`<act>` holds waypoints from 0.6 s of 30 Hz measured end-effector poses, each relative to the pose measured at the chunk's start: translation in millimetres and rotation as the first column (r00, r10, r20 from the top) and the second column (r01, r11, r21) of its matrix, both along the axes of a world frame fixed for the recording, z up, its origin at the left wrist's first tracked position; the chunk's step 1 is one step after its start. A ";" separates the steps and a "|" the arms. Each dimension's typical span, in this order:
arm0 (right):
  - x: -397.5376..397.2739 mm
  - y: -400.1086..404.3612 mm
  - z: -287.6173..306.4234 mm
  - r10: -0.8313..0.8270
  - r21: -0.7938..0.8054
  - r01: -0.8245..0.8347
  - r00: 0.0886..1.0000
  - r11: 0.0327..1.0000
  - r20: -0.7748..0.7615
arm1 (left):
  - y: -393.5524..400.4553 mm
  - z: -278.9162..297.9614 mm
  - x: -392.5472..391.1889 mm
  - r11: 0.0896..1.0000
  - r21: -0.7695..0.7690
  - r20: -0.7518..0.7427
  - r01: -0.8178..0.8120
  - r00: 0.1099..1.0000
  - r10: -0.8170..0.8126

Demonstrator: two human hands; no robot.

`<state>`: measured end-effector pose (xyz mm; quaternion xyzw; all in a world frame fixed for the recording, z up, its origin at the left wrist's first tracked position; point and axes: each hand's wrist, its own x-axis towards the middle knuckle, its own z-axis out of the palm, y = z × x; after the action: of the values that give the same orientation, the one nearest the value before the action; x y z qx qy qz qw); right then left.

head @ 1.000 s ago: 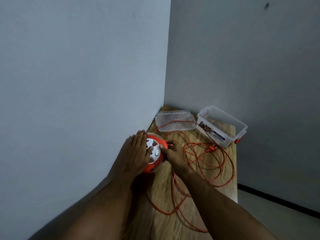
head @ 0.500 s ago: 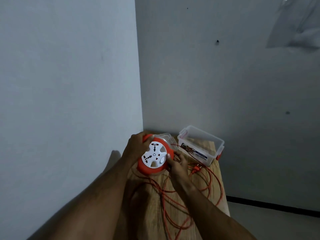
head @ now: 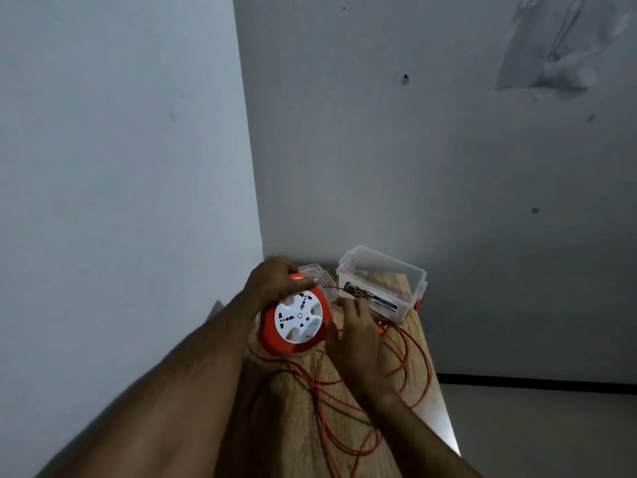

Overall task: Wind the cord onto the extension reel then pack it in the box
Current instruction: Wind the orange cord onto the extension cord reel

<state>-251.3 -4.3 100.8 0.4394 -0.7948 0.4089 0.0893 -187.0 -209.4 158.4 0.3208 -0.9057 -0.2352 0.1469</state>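
Note:
My left hand (head: 274, 281) grips the top rim of the orange extension reel (head: 275, 339), lifted and tilted so its white socket face (head: 298, 317) points at me. My right hand (head: 355, 334) is just right of the reel with the orange cord (head: 418, 350) running through its curled fingers. Loose loops of that cord lie over the wooden table (head: 300, 439). The clear plastic box (head: 382, 281) with orange latches stands open at the far end. Its clear lid (head: 319, 276) lies left of it, partly hidden behind the reel.
The table stands in a corner, with a wall (head: 120, 201) along its left side and another behind the box. Its right edge drops to a grey floor (head: 551, 432). A printed packet (head: 379, 301) lies inside the box.
The reel went from lying on the table under my flat left hand to being lifted and tilted face-up in my grip. My right hand stayed beside it on the cord. The view tilted upward.

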 end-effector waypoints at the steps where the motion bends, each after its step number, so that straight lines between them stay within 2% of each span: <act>1: 4.1 -2.8 6.1 0.058 0.026 -0.056 0.991 0.998 -0.123 | -0.3 1.2 -2.6 1.000 0.016 -0.012 -0.007 1.000 0.007; 4: 12.6 -9.8 17.2 0.213 0.203 -0.153 0.923 0.967 -0.321 | 8.1 8.5 -12.2 1.000 0.023 -0.037 -0.001 0.999 0.001; 9: 0.4 -9.3 23.3 0.255 0.252 -0.159 0.874 0.955 -0.413 | 24.6 21.1 -25.4 0.999 0.029 0.040 0.026 0.999 -0.027; 11: -6.0 -10.7 24.0 0.283 0.247 -0.195 0.874 0.949 -0.396 | 27.3 24.1 -28.4 0.999 0.016 0.053 0.030 0.998 -0.031; 14: -13.9 -6.4 28.6 0.286 0.218 -0.236 0.928 0.947 -0.240 | 35.5 23.0 -34.7 1.000 0.010 0.046 0.010 0.999 -0.011; 16: -16.0 -3.1 32.2 0.223 0.059 -0.222 0.975 0.973 -0.008 | 41.5 21.4 -37.5 0.999 0.028 0.003 -0.025 1.000 0.025; 18: -15.5 -0.4 35.8 0.135 -0.125 -0.104 0.950 0.987 0.282 | 50.5 23.6 -40.4 0.996 0.026 -0.066 -0.084 0.994 0.086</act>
<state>-266.8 -4.7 136.6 0.4167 -0.7478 0.5161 -0.0291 -227.4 -158.9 182.0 0.3527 -0.8829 -0.2498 0.1834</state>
